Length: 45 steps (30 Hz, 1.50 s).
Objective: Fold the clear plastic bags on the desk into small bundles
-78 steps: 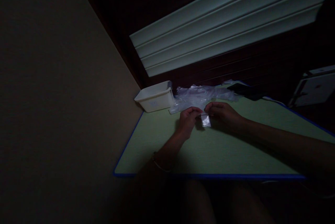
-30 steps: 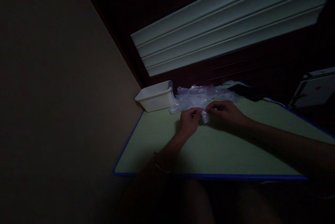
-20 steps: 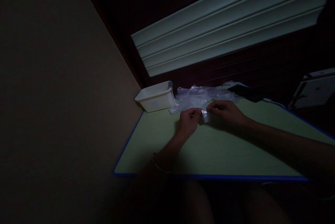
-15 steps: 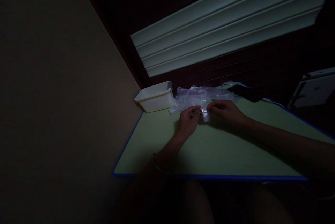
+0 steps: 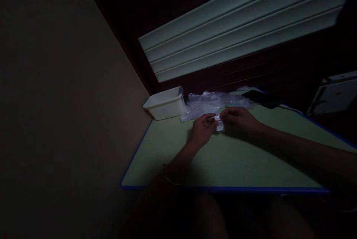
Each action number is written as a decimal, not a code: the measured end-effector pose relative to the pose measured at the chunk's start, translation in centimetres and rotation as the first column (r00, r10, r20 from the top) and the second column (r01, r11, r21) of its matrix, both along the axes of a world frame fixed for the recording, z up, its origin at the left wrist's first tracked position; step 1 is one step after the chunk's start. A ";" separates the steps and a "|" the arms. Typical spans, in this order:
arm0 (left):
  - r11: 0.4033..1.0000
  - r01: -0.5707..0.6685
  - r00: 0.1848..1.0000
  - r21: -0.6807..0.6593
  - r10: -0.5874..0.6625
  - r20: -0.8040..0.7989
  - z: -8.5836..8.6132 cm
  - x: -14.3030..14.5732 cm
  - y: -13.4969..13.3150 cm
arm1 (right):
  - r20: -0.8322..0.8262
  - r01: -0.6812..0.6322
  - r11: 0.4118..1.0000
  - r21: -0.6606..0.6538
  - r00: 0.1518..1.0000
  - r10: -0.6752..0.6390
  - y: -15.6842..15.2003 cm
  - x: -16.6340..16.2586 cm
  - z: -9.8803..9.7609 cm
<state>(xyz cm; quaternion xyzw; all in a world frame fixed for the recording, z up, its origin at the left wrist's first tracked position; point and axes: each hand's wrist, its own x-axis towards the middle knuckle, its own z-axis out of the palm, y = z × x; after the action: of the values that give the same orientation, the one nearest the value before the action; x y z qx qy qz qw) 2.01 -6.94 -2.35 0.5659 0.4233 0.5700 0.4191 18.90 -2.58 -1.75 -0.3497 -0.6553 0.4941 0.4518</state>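
Observation:
Above the middle of the pale green table (image 5: 173, 157), a small clear plastic bag (image 5: 220, 126) hangs between my two hands, shiny and crinkled. My left hand (image 5: 203, 129) pinches its left side near the top, thumb against fingers. From the other side, the fingertips of my right hand (image 5: 237, 117) are closed on its upper right edge. Whether anything is inside the bag is too dark to tell. Just beyond my hands lies a loose heap of clear plastic bags (image 5: 208, 101), flattened and overlapping.
A white plastic bin (image 5: 165, 108) stands at the table's back left corner, beside the wall (image 5: 83, 120). Something flat and black (image 5: 262, 98) lies at the back right. Dark wooden panelling with a pale slatted section (image 5: 223, 34) rises behind. Blue edging (image 5: 223, 189) borders the table.
My left hand has shifted slightly right, its thumb now further over the small bag. The bag's lower part looks wider and more crumpled. My right hand stays nearly in place.

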 end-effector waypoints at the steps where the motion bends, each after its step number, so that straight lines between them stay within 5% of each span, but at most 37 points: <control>1: 1.000 0.000 1.000 -0.011 0.000 0.009 -0.1 0.0 0.1 | -0.011 -0.005 1.000 -0.007 1.000 0.005 0.0 0.0 -0.1; 7: 0.996 0.020 0.994 -0.084 -0.011 0.108 -0.5 -0.3 0.5 | -0.162 -0.080 0.993 -0.081 0.985 0.066 0.2 0.0 -0.2; 15: 0.995 0.001 0.992 -0.100 0.012 0.125 -0.3 -0.2 0.6 | 0.124 -0.076 0.995 0.065 0.990 0.068 -0.3 0.0 -0.2; 28: 0.987 -0.012 0.999 -0.161 0.018 0.041 -0.1 -0.1 0.2 | 0.115 -0.060 0.994 0.094 0.992 0.049 -0.4 -0.1 -0.2; 45: 0.983 -0.005 0.999 -0.186 0.014 0.047 -0.1 -0.2 0.2 | 0.082 -0.110 0.993 -0.029 0.990 0.112 -0.4 0.1 -0.1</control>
<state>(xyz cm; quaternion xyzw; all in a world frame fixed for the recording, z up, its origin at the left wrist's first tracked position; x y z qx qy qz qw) 1.79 -6.69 -2.44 0.5084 0.4673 0.5435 0.4773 19.03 -3.03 -1.81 -0.3384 -0.6861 0.5113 0.3914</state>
